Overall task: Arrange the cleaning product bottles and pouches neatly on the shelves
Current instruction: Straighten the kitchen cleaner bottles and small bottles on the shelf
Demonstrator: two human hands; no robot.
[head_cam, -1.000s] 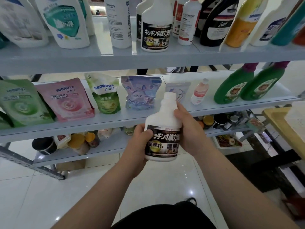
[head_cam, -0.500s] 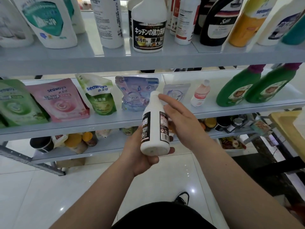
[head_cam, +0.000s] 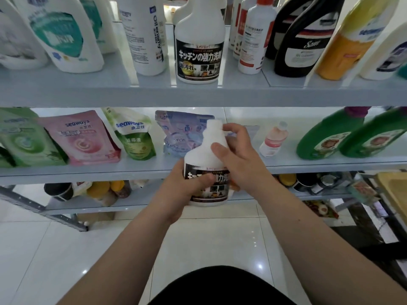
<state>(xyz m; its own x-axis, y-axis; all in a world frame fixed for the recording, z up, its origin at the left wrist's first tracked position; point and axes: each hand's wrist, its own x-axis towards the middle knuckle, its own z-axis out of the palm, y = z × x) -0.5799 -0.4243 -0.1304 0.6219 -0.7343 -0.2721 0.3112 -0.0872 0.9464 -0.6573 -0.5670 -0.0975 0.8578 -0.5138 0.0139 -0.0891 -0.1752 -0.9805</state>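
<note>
I hold a white bottle with a black Japanese label (head_cam: 202, 157) upright in front of the middle shelf (head_cam: 88, 172). My left hand (head_cam: 182, 188) grips its lower body, thumb across the label. My right hand (head_cam: 237, 157) wraps its shoulder and neck from the right. An identical bottle (head_cam: 199, 40) stands on the top shelf (head_cam: 198, 95) straight above. On the middle shelf lean a pink pouch (head_cam: 83, 137), a green pouch (head_cam: 24, 139), a green-and-white pouch (head_cam: 134, 135) and a blue pouch (head_cam: 178, 130), partly hidden by the held bottle.
The top shelf also carries large white jugs (head_cam: 63, 34), a tall white bottle (head_cam: 145, 34), a black bottle (head_cam: 301, 36) and a yellow bottle (head_cam: 345, 40). Two green bottles (head_cam: 352, 137) and a small pink bottle (head_cam: 274, 139) sit right on the middle shelf. A yellow table edge (head_cam: 394, 188) juts in at right.
The bottle has turned from its side face back to its front label and risen closer to the middle shelf. My right hand went from open beside it to gripping its shoulder.
</note>
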